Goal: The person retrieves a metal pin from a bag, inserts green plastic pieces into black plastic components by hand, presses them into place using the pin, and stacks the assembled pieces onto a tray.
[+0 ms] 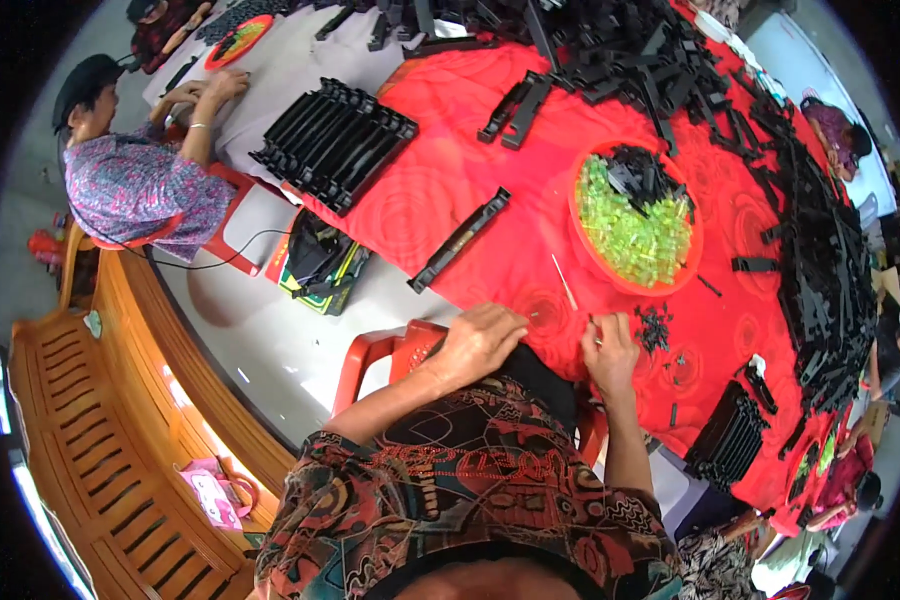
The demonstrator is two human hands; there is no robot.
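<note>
My left hand (pixel 482 342) is at the near edge of the red-covered table, its fingers curled together; whatever they may hold is hidden. To its right, my right hand (pixel 613 352) has bent fingers drawn in toward the thumb, and I cannot make out anything in them. A thin pale stick (pixel 565 282) lies on the cloth just beyond my hands. Small black pieces (pixel 654 328) are scattered to the right of my right hand. Up and to the left of my left hand lies one long black plastic strip-shaped part (pixel 460 240).
An orange-red basin (pixel 576 215) holds green translucent pieces and black bits. A row of black parts (pixel 335 145) lies at left, another stack (pixel 727 435) at right. Large black heaps (pixel 830 300) cover the far side. Co-workers (pixel 140 170) sit around. A wooden bench (pixel 120 420) stands behind left.
</note>
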